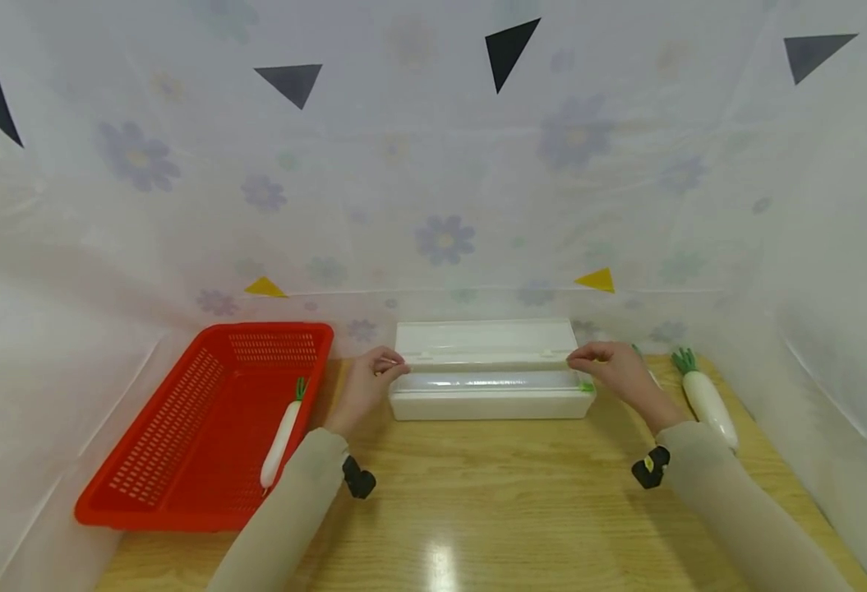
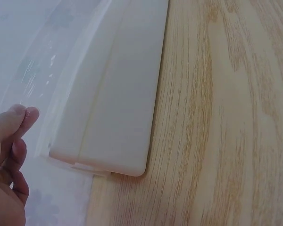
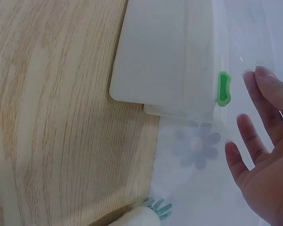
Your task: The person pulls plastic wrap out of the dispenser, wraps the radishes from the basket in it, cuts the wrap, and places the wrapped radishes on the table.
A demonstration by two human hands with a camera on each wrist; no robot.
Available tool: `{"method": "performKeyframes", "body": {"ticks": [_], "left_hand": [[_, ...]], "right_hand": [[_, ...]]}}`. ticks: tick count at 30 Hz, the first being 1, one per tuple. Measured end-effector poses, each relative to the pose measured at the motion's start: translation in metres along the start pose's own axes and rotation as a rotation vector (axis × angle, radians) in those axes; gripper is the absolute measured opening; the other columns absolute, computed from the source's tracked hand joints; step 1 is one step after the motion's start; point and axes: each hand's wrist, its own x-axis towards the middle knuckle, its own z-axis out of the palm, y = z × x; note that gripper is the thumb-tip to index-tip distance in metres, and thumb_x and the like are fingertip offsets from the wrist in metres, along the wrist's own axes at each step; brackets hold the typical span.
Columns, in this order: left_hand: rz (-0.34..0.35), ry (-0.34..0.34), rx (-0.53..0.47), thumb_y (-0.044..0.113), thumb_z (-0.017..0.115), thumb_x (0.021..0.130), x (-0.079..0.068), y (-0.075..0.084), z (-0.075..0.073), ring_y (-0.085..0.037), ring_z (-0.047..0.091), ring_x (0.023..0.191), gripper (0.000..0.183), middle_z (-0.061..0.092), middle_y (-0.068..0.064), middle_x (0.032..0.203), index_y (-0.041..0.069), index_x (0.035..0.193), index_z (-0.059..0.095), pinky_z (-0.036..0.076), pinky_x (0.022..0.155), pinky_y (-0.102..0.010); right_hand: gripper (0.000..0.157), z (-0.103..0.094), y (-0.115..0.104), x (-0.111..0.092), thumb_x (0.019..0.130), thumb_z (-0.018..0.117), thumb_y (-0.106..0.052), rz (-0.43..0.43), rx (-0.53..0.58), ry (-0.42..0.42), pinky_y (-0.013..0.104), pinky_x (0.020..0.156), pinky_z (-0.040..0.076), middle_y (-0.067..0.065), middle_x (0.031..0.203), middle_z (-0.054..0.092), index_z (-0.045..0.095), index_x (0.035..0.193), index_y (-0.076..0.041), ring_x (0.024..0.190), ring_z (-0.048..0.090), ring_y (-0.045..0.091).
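Observation:
A white cling film dispenser (image 1: 492, 406) lies on the table with its lid (image 1: 485, 339) raised at the back. Its roll of clear cling film (image 1: 492, 380) shows inside, and a green slider (image 3: 224, 89) sits at the right end. My left hand (image 1: 368, 380) pinches a corner of the film between thumb and forefinger at the left end. In the left wrist view the film (image 2: 45, 70) stretches up from those fingertips. At the right end my right hand (image 1: 618, 374) pinches the film between thumb and forefinger, its other fingers spread apart.
A red plastic basket (image 1: 207, 329) stands on the left, with a white radish (image 1: 281, 444) inside. Another white radish (image 1: 708, 407) lies at the right, and a further green-topped one is partly hidden behind my right hand. A flowered white curtain (image 1: 440, 189) encloses the wooden table (image 1: 492, 501).

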Motion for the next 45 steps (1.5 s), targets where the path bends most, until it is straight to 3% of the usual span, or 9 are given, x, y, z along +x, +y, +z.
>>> {"method": "performKeyframes", "body": {"ticks": [3, 8, 13, 20, 25, 28, 35, 41, 45], "left_hand": [[0.003, 0.003, 0.01, 0.017, 0.075, 0.097, 0.0, -0.001, -0.001, -0.024, 0.07, 0.103, 0.02, 0.079, -0.007, 0.106, 0.006, 0.114, 0.078, 0.054, 0.098, -0.044], [0.023, -0.001, 0.051, 0.019, 0.078, 0.095, 0.0, -0.004, -0.006, -0.023, 0.069, 0.102, 0.013, 0.08, -0.003, 0.103, 0.01, 0.104, 0.083, 0.053, 0.1, -0.046], [0.03, -0.02, 0.028, 0.021, 0.076, 0.097, 0.004, -0.003, -0.01, -0.024, 0.069, 0.107, 0.016, 0.079, -0.003, 0.105, 0.01, 0.106, 0.083, 0.051, 0.103, -0.046], [-0.048, -0.034, -0.013, 0.028, 0.075, 0.098, 0.008, 0.014, -0.018, -0.029, 0.064, 0.122, 0.026, 0.076, -0.004, 0.119, 0.01, 0.115, 0.081, 0.043, 0.113, -0.053], [-0.05, -0.034, -0.008, 0.032, 0.074, 0.098, 0.013, 0.02, -0.025, -0.028, 0.061, 0.126, 0.026, 0.076, -0.002, 0.122, 0.015, 0.115, 0.081, 0.042, 0.113, -0.054], [-0.023, -0.031, 0.027, 0.034, 0.074, 0.097, 0.016, 0.024, -0.029, -0.026, 0.063, 0.123, 0.023, 0.077, 0.0, 0.119, 0.018, 0.113, 0.082, 0.047, 0.109, -0.051], [0.064, -0.062, 0.008, 0.029, 0.072, 0.099, 0.02, 0.035, -0.039, -0.027, 0.062, 0.126, 0.026, 0.074, -0.006, 0.124, 0.012, 0.116, 0.081, 0.044, 0.112, -0.052], [0.044, -0.052, -0.008, 0.032, 0.073, 0.099, 0.017, 0.052, -0.046, -0.026, 0.061, 0.127, 0.024, 0.074, -0.003, 0.125, 0.016, 0.115, 0.081, 0.04, 0.115, -0.055], [0.055, -0.034, -0.015, 0.033, 0.074, 0.098, 0.018, 0.062, -0.049, -0.025, 0.061, 0.126, 0.028, 0.074, -0.004, 0.124, 0.012, 0.116, 0.08, 0.04, 0.115, -0.054]], "right_hand": [[0.036, -0.001, 0.002, -0.001, 0.102, 0.067, -0.039, 0.015, 0.016, -0.007, 0.066, 0.103, 0.044, 0.019, 0.131, 0.068, 0.077, 0.12, -0.008, 0.128, 0.055, 0.046], [0.035, -0.002, 0.007, -0.001, 0.102, 0.068, -0.039, 0.013, 0.044, -0.016, 0.063, 0.1, 0.047, 0.016, 0.126, 0.071, 0.078, 0.117, -0.009, 0.123, 0.059, 0.041], [0.037, -0.004, 0.007, 0.0, 0.102, 0.067, -0.04, 0.001, 0.063, 0.018, 0.063, 0.1, 0.047, 0.018, 0.126, 0.07, 0.078, 0.117, -0.007, 0.122, 0.059, 0.041], [0.033, -0.016, -0.002, 0.003, 0.103, 0.068, -0.035, -0.039, 0.033, 0.039, 0.066, 0.103, 0.042, 0.02, 0.128, 0.066, 0.078, 0.115, -0.006, 0.123, 0.056, 0.042], [0.037, -0.025, -0.007, 0.006, 0.101, 0.069, -0.037, -0.03, 0.053, 0.038, 0.068, 0.106, 0.039, 0.023, 0.134, 0.062, 0.078, 0.115, -0.005, 0.128, 0.052, 0.044], [0.037, -0.031, -0.011, 0.007, 0.102, 0.069, -0.037, -0.034, 0.067, 0.042, 0.067, 0.105, 0.04, 0.022, 0.133, 0.062, 0.077, 0.116, -0.003, 0.128, 0.052, 0.043], [0.038, -0.042, -0.027, 0.008, 0.102, 0.068, -0.037, -0.059, 0.027, 0.076, 0.066, 0.101, 0.043, 0.021, 0.13, 0.065, 0.077, 0.117, -0.003, 0.124, 0.054, 0.042], [0.033, -0.049, -0.037, 0.009, 0.101, 0.07, -0.035, -0.107, 0.03, 0.143, 0.064, 0.101, 0.043, 0.018, 0.123, 0.067, 0.079, 0.114, -0.005, 0.12, 0.055, 0.035], [0.029, -0.054, -0.043, 0.009, 0.101, 0.071, -0.031, -0.139, 0.035, 0.18, 0.065, 0.102, 0.041, 0.016, 0.122, 0.068, 0.079, 0.113, -0.005, 0.118, 0.054, 0.029]]}}
